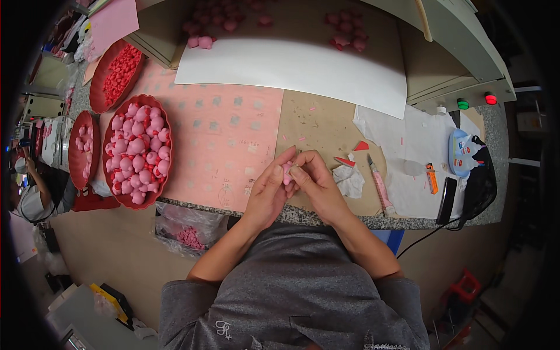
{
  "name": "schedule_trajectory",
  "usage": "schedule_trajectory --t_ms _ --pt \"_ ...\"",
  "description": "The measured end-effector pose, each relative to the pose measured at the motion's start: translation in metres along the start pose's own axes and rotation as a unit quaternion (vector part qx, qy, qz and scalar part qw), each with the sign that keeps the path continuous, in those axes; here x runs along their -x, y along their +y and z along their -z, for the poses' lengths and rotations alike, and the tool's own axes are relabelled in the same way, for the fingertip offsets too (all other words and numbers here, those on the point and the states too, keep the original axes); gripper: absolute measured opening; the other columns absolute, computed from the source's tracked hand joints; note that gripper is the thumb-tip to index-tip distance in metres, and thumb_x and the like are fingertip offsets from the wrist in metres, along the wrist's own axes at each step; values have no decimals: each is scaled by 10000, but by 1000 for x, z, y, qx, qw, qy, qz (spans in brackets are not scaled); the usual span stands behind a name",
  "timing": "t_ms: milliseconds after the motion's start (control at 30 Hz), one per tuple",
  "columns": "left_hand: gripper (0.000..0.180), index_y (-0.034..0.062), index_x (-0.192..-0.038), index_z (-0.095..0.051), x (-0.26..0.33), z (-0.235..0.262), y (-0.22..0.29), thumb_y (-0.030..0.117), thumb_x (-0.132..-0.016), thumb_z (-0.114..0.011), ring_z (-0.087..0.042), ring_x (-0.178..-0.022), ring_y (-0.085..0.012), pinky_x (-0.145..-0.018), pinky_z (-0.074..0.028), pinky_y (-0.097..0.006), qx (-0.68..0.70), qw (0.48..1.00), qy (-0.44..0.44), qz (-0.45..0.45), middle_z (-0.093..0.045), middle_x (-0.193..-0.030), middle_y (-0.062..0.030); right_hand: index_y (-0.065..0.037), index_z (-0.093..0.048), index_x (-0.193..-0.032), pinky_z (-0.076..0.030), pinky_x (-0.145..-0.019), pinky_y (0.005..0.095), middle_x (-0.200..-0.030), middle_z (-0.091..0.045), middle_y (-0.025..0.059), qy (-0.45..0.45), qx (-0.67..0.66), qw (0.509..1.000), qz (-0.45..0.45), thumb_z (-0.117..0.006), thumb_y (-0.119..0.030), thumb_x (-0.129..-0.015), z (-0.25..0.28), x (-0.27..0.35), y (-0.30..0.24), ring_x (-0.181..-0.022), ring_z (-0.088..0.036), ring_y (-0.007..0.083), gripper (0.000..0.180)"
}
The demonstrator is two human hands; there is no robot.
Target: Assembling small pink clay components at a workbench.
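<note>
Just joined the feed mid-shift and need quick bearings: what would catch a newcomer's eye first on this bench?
First, the round red basket heaped with small pink moulded figures at the left of the bench. Next, the left hand and right hand, pressed together at the near edge around one small pink piece. Behind them lies a big white sheet, with a pink-handled craft knife to the right.

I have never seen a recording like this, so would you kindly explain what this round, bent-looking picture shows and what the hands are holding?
No machine here: a head-worn fisheye camera looks down at a person's own bare hands, which bends straight edges. The left hand and right hand together pinch a small pink soft-looking piece. On the worktable lie a pink paper mat, a round red tray of pink moulded figures, a slim pink-handled craft knife and a crumpled white tissue.
</note>
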State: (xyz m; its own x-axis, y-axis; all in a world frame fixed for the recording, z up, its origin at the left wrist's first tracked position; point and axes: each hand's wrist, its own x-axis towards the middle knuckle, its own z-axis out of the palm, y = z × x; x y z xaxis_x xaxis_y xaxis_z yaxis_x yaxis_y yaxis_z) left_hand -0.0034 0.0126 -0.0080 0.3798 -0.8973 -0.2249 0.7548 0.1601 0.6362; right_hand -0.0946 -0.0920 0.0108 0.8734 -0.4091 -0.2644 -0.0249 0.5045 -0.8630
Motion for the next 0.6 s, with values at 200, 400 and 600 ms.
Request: schedule_trajectory --t_ms 200,400,600 --pt "492 14 -1401 -332 3 0 -1 303 -1006 -373 -425 -857 -80 -750 -373 -234 -24 999 33 10 -493 -1085 -16 -78 -416 -1001 -430 -680 226 -886 -522 30 -2 45 998 39 -468 -153 -971 -5 4 2 -752 -508 86 96" --pt "521 36 -1429 -281 2 -1 -2 319 -1002 -378 -416 -857 -83 -773 -372 -247 3 1000 12 -7 -469 -1138 -12 -68 -428 -1008 -446 -702 244 -965 -533 52 8 -19 1000 12 -461 -149 -973 -2 5 5 -800 -541 104 94" --pt "546 58 -1448 -243 0 -7 3 335 -999 -384 -418 -879 -89 -818 -379 -253 10 999 29 14 -455 -1184 -7 -54 -453 -1013 -453 -790 264 -1213 -471 77 -33 124 988 83 -480 -106 -960 5 8 11 -894 -515 100 79"
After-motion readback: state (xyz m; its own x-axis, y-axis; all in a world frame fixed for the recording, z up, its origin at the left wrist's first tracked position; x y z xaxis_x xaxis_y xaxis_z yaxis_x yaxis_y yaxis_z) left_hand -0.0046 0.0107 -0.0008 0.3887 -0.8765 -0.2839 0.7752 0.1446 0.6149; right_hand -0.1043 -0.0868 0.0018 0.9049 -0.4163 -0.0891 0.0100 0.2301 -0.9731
